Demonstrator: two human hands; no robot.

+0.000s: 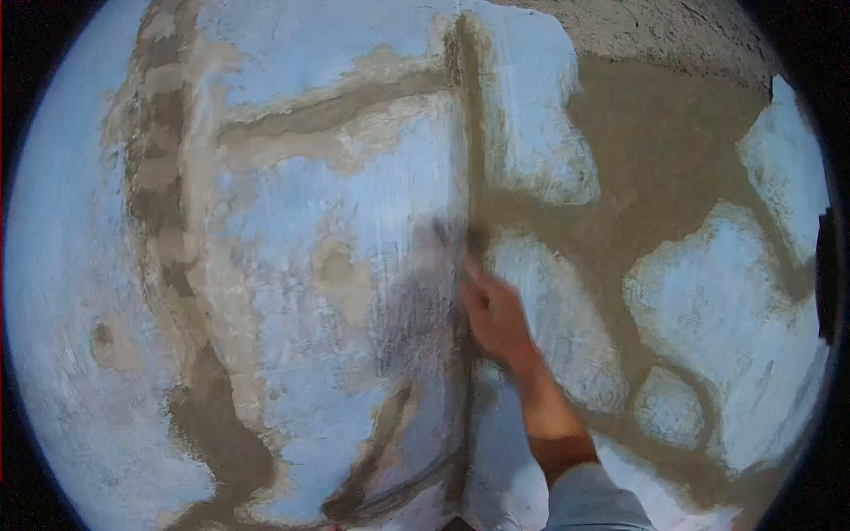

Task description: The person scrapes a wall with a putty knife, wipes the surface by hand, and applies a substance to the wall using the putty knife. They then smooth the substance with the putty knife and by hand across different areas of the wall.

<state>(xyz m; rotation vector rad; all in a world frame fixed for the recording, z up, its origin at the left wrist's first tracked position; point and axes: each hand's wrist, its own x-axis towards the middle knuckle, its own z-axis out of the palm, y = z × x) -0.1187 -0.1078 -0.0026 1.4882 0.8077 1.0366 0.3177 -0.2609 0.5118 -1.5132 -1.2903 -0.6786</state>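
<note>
My right hand (496, 319) is raised against a blue-painted wall (398, 190), with its fingers closed. A grey, motion-smeared shape (443, 234) extends up and left from the fingers; it looks like a hand tool, but its kind cannot be made out. Beside the hand runs a vertical strip of brown filler (472, 150), and the blurred shape overlaps its left edge. Left of the hand, a dark shadow (412, 310) falls over streaky, scuffed paint. My left hand is out of view.
Brown-grey patches cover other parts of the wall: a wide one (660, 150) at upper right, a long band (164, 168) down the left and a slanted strip (341, 102) near the top. Rough bare plaster (673, 31) shows at the top right. Some blue paint edges are ragged.
</note>
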